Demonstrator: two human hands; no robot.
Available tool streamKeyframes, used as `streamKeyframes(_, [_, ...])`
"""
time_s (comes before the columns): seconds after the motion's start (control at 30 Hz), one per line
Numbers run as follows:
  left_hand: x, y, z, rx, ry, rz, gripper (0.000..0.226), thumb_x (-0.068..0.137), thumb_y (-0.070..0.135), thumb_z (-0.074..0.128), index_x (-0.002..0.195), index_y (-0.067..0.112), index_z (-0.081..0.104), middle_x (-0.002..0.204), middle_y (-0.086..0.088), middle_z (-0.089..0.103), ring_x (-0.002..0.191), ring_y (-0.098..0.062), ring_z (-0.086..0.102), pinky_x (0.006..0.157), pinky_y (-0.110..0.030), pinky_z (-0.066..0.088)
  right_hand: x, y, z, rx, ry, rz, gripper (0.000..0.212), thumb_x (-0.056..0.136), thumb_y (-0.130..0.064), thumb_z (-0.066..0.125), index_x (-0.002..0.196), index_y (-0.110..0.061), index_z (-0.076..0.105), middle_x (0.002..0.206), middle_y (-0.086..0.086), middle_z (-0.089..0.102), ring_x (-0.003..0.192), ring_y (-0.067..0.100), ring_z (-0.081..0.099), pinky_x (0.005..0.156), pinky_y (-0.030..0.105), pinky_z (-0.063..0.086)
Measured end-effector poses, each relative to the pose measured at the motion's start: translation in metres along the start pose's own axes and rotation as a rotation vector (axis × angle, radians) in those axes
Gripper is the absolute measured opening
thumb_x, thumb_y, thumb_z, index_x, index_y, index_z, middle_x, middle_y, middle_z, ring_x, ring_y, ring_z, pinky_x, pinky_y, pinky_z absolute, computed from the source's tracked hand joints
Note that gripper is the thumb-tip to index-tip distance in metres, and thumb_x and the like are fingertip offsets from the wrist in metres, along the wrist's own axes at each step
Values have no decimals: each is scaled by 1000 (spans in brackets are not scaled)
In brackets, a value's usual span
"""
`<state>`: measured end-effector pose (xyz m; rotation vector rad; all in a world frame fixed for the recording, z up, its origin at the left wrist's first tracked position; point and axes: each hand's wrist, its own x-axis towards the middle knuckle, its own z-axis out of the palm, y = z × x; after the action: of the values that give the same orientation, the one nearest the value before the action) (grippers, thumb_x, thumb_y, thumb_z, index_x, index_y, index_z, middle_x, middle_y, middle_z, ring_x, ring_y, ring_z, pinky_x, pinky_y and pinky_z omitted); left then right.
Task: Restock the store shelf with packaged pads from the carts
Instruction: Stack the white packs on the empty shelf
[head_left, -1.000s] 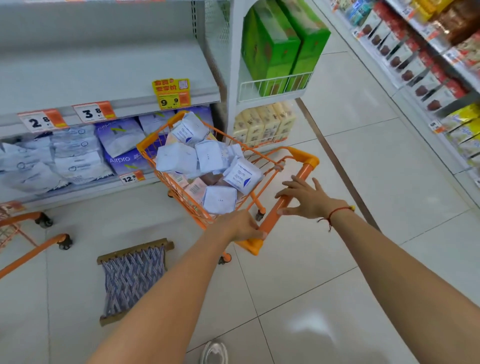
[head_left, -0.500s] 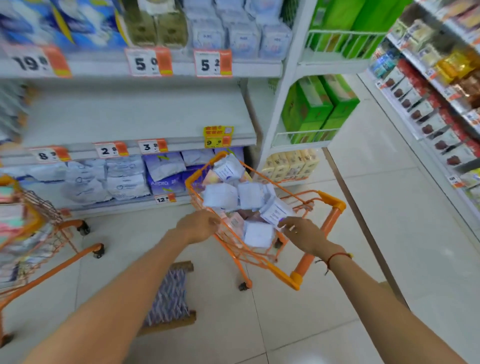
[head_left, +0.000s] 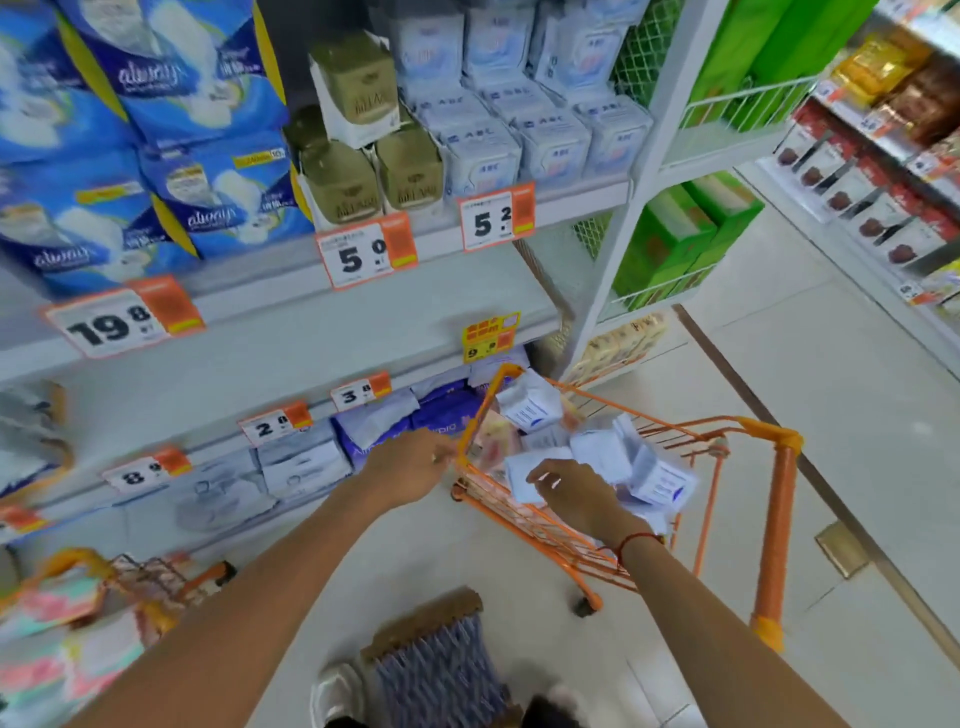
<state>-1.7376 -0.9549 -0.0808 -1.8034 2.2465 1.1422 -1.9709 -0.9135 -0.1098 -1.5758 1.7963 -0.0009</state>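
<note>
Operator: Orange cart (head_left: 769, 499) status? Both hands were on its handle a second ago.

Technician: Handle released. Right hand (head_left: 569, 491) is now inside the basket, fingers curled over a white pad packet (head_left: 524, 475); a full grip cannot be confirmed. Left hand (head_left: 410, 467) is at the basket's near rim; whether it holds the wire cannot be determined.

Operator: Stock location?

Technician: Packets are piled in the cart, just beside the lower shelves. The middle shelf (head_left: 291, 332), above the 3.8 tag (head_left: 358, 395), is bare.

Operator: Meaning?

Technician: Positioning appears finished; picking begins. A second cart (head_left: 78, 597) waits at left.
</note>
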Motion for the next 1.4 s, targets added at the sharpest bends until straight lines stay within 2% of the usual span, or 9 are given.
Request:
streamKeyframes(0.13, [32, 1, -4, -13, -33, -24, 29, 99, 28, 43, 121, 29, 62, 123, 2, 63, 112, -19, 58, 86, -26, 43, 21, -6, -9, 36, 104, 33, 24, 95, -21, 45, 106, -25, 65, 102, 1, 68, 96, 21, 62, 68, 26, 43])
streamKeyframes(0.3, [88, 23, 4, -101, 38, -3, 28, 95, 20, 49, 120, 20, 59, 114, -5, 65, 104, -25, 61, 82, -34, 49, 82, 15, -31, 23, 107, -46, 28, 90, -11, 51, 117, -17, 60, 114, 9, 63, 106, 27, 58, 82, 30, 43])
streamKeyframes(0.43, [161, 11, 30, -150, 141, 41, 33, 89, 17, 56, 122, 20, 59, 119, -6, 63, 109, -28, 59, 83, -37, 49, 150, 36, -31, -134, 87, -151, 55, 87, -18, 61, 138, -12, 41, 136, 12, 46, 127, 31, 41, 102, 36, 34])
streamKeyframes(0.6, [240, -17, 78, -62, 50, 268, 58, 80, 32, 70, 133, 24, 50, 113, -2, 61, 106, -24, 58, 76, -29, 44, 220, 64, -9, -191, 19, -199, 86, 70, -31, 80, 139, -12, 34, 135, 10, 38, 126, 28, 39, 98, 30, 34])
streamKeyframes(0.7, [269, -36, 95, 53, 107, 404, 68, 75, 50, 71, 135, 27, 46, 133, 8, 53, 121, -16, 48, 89, -25, 39, 238, 65, -5, -194, 70, -266, 83, 67, -33, 83, 133, -12, 37, 129, 7, 41, 119, 22, 41, 80, 16, 27])
streamKeyframes(0.8, [277, -48, 98, 141, 199, 532, 66, 73, 58, 69, 129, 28, 51, 132, 10, 54, 122, -15, 46, 98, -29, 40, 242, 63, -6, -205, 89, -298, 83, 63, -37, 85, 130, -17, 40, 118, 0, 45, 107, 21, 49, 82, 27, 39])
streamKeyframes(1.0, [286, -54, 94, 97, 227, 671, 60, 68, 67, 64, 116, 31, 60, 111, 8, 65, 105, -13, 56, 87, -36, 47, 236, 56, -8, -381, 89, -269, 71, 66, -53, 78, 121, -26, 42, 112, -2, 54, 98, 23, 56, 86, 38, 47])
streamKeyframes(1.27, [285, -49, 95, 269, 293, 695, 50, 79, 57, 65, 120, 30, 61, 105, 5, 68, 97, -15, 59, 65, -25, 34, 231, 49, -6, -466, 136, -275, 68, 73, -48, 75, 126, -23, 43, 106, -8, 50, 96, 15, 51, 80, 24, 40])
streamKeyframes(1.4, [273, -53, 114, 98, 350, 690, 53, 83, 44, 67, 131, 28, 53, 125, 2, 62, 113, -19, 57, 86, -33, 48, 221, 62, 10, -319, 275, -322, 63, 74, -41, 77, 125, -19, 49, 113, -2, 55, 94, 13, 51, 82, 23, 41])
